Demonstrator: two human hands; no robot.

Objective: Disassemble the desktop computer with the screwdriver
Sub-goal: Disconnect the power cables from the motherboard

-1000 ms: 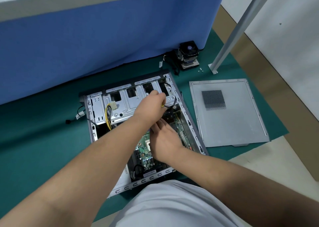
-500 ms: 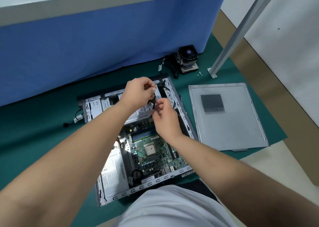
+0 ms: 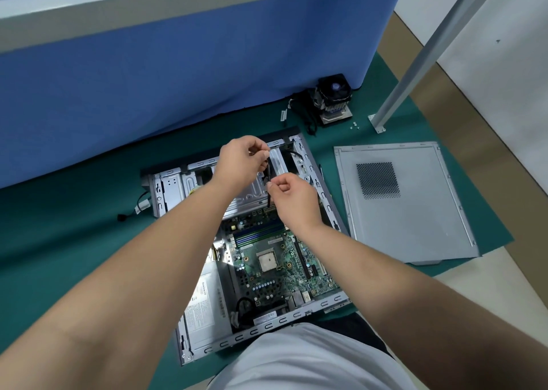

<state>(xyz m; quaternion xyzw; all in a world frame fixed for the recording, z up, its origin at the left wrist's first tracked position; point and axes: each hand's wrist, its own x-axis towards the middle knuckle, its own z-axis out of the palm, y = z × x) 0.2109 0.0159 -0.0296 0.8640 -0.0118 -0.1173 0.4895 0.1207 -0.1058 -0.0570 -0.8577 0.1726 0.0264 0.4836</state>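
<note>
The open desktop case (image 3: pixel 332 208) lies flat on a green mat, with its green motherboard (image 3: pixel 275 265) exposed. Both hands hover over the metal drive cage (image 3: pixel 175 188) at the case's far end. My left hand (image 3: pixel 241 164) pinches the top of a thin black cable (image 3: pixel 268 170) that hangs straight down. Just below and to the right, my right hand (image 3: pixel 292 198) pinches the same cable lower on its length. The cable's lower end reaches toward the motherboard's top edge. A thin dark rod (image 3: pixel 320 171), perhaps the screwdriver, lies on the mat beside the case's right wall.
The removed grey side panel (image 3: pixel 406 211) lies to the right on the mat. A CPU cooler with fan (image 3: pixel 333 99) and a few loose screws (image 3: pixel 354 127) sit at the back by a slanted metal leg (image 3: pixel 415 63). A blue partition (image 3: pixel 178 78) stands behind. The power supply (image 3: pixel 204 309) fills the case's near left.
Both hands have come up out of the motherboard area and moved toward the drive cage. They now stretch the black cable between them, a little further apart than half a second ago.
</note>
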